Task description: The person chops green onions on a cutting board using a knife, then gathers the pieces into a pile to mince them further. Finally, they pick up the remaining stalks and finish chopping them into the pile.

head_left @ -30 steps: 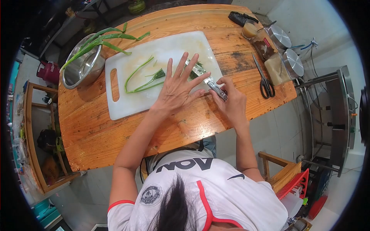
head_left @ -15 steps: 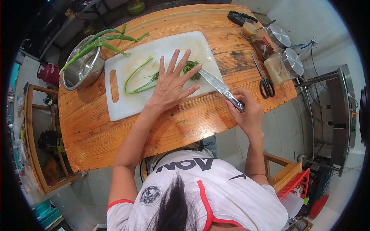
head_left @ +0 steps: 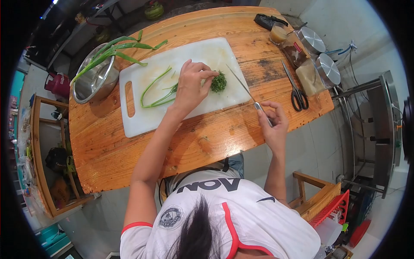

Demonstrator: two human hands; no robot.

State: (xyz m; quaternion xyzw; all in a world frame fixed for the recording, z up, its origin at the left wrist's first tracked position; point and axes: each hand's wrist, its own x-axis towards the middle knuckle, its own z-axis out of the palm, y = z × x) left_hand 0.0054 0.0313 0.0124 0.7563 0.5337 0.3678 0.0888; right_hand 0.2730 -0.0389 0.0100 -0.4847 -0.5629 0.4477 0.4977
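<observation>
My right hand (head_left: 274, 124) grips the handle of a kitchen knife (head_left: 243, 87). Its blade, seen nearly edge-on, points up and left over the right side of a white cutting board (head_left: 194, 49). My left hand (head_left: 193, 84) is closed, thumb and fingers drawn together at the edge of a small pile of chopped green onion (head_left: 219, 82); whatever is between the fingertips is hidden. Left of that hand, a bent green onion stalk (head_left: 144, 93) lies on the board, its end partly behind the hand.
Whole green onions (head_left: 116, 47) lie across a steel bowl (head_left: 95, 82) at the left. On the right are black-handled scissors (head_left: 297, 97), jars with metal lids (head_left: 328, 69), a glass with tan contents (head_left: 278, 32) and a black bag (head_left: 267, 19). The wooden table (head_left: 129, 159) ends near my body.
My left hand has gone from spread fingers to a closed pinch beside the chopped pile. The knife has turned edge-on and its tip has moved off the pile.
</observation>
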